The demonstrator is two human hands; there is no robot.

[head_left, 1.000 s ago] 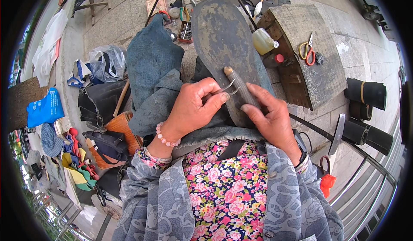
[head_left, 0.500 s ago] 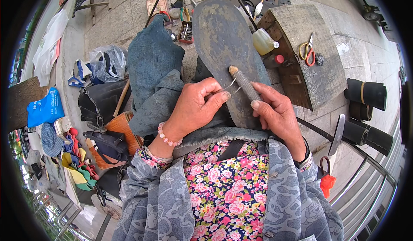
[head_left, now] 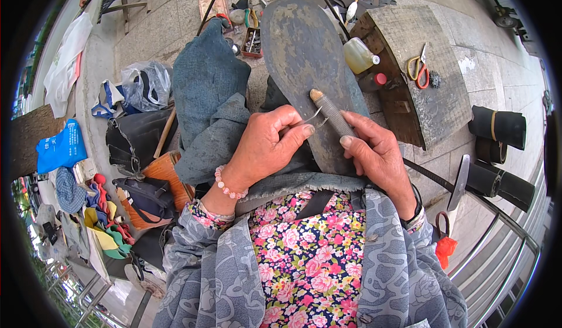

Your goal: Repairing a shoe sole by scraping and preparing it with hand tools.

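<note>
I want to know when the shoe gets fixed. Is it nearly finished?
Hard to say. The grey shoe sole lies bare on the lap with no visible stitches. In hand: the right hand grips a wrapped-handle awl on it, and the left hand pinches a thin wire or thread. The stitching seems left.

The shoe sole (head_left: 301,64) lies across the person's lap, on a cloth (head_left: 211,111) spread to its left. Right of it stands a wooden block (head_left: 436,99), with scissors (head_left: 417,70) on top and 1 bottle (head_left: 358,55) at its left edge. Bags (head_left: 137,146) sit far left, rolls (head_left: 497,129) far right
</note>
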